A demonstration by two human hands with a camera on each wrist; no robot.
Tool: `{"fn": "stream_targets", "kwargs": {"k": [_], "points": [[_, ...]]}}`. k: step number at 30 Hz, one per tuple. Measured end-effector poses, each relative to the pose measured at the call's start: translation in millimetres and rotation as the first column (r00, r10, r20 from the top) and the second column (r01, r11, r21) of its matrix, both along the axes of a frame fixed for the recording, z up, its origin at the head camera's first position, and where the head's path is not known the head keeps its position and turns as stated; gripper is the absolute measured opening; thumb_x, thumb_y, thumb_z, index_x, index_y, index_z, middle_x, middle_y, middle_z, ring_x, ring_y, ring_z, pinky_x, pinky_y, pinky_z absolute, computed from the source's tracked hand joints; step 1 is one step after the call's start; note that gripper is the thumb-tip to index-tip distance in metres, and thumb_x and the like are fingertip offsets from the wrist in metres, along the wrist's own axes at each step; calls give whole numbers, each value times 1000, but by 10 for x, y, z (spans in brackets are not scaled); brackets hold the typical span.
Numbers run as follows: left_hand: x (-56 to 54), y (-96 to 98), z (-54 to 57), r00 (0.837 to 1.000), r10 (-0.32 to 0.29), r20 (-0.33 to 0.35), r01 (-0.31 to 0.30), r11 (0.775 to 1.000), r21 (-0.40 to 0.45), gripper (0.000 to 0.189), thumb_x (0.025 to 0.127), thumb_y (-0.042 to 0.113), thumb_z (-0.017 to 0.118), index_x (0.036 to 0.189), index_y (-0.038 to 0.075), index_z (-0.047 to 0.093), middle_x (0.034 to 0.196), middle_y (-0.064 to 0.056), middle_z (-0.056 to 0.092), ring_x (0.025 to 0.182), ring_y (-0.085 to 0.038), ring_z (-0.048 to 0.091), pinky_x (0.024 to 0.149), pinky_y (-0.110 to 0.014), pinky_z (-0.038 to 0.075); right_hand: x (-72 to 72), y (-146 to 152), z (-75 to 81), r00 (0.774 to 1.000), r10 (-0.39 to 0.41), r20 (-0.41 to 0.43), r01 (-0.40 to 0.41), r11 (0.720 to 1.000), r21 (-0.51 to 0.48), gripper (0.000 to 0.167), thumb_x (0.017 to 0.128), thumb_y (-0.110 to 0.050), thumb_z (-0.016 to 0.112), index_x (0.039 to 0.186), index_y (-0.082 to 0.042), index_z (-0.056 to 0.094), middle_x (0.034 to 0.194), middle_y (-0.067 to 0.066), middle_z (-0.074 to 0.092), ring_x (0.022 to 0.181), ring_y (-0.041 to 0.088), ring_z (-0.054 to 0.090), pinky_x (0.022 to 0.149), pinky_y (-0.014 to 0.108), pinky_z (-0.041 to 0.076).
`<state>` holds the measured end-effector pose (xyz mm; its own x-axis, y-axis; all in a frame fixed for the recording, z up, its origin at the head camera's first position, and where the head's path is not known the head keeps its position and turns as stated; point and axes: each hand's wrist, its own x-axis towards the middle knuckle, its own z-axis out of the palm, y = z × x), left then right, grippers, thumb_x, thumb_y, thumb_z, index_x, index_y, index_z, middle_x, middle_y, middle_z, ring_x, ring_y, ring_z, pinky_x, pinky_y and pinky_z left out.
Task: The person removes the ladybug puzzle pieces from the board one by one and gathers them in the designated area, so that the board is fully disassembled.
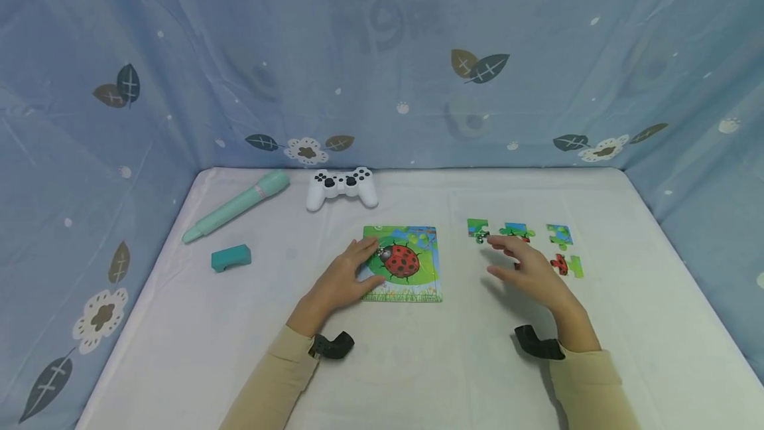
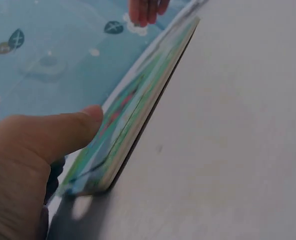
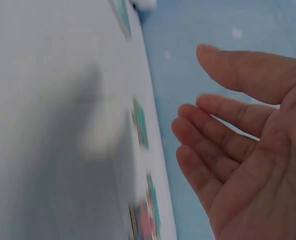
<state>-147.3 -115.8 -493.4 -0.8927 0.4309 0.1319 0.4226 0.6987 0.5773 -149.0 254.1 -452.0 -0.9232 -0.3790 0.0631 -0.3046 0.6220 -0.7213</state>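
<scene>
A square ladybug jigsaw puzzle lies flat at mid-table, showing a red spotted beetle on green. My left hand rests at its left side, fingers straight over the upper left and thumb on the lower left. In the left wrist view the thumb reaches over the puzzle's face, while the other fingers are mostly hidden. My right hand hovers above the table near the loose puzzle pieces, partly covering some. Its fingers are relaxed, with the palm bare in the right wrist view.
A white game controller lies at the back, left of centre. To its left is a mint-green wand-shaped object, with a teal arched block in front. Patterned blue cloth walls the table's back and sides.
</scene>
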Motion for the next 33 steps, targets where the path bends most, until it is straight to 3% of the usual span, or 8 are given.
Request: {"fn": "stream_targets", "kwargs": {"k": [3, 9, 17, 24, 33], "points": [[-9, -59, 15, 1000, 15, 11, -15, 999, -36, 79, 85, 46, 66, 146, 4, 36, 155, -8, 30, 143, -30, 25, 118, -43, 24, -2, -191, 16, 999, 43, 1, -43, 999, -12, 55, 88, -18, 68, 136, 0, 46, 134, 19, 51, 119, 42, 50, 97, 60, 44], [-18, -140, 15, 1000, 14, 24, -12, 996, -86, 83, 85, 47, 65, 147, 3, 33, 156, -10, 25, 145, -26, 22, 118, -43, 25, -19, -655, 39, 992, 127, -7, -127, 992, 1, 56, 87, -18, 69, 136, 0, 47, 135, 18, 52, 120, 37, 52, 100, 52, 46], [-18, -136, -5, 1000, -3, 3, 4, 994, -108, 82, 86, 50, 62, 146, 2, 34, 156, -10, 25, 144, -30, 23, 118, -43, 24, -68, -1279, -11, 959, 281, -27, -281, 960, 7, 55, 87, -16, 69, 134, 4, 47, 129, 18, 54, 114, 32, 54, 94, 48, 50], [-13, -127, -19, 998, -31, -50, 26, 994, -107, 80, 86, 49, 62, 144, 0, 37, 154, -12, 29, 143, -28, 26, 118, -40, 26, -110, -1576, -109, 972, 237, 2, -237, 972, -5, 57, 88, -19, 68, 136, 1, 45, 133, 18, 50, 113, 29, 53, 90, 44, 51], [-3, -134, 18, 998, -23, -56, 17, 994, -105, 79, 86, 47, 63, 144, -1, 37, 154, -12, 29, 142, -29, 28, 117, -42, 27, -153, -1653, -242, 977, 211, -20, -211, 977, 26, 55, 85, -17, 71, 132, 1, 50, 134, 17, 47, 116, 29, 50, 93, 43, 50]]}}
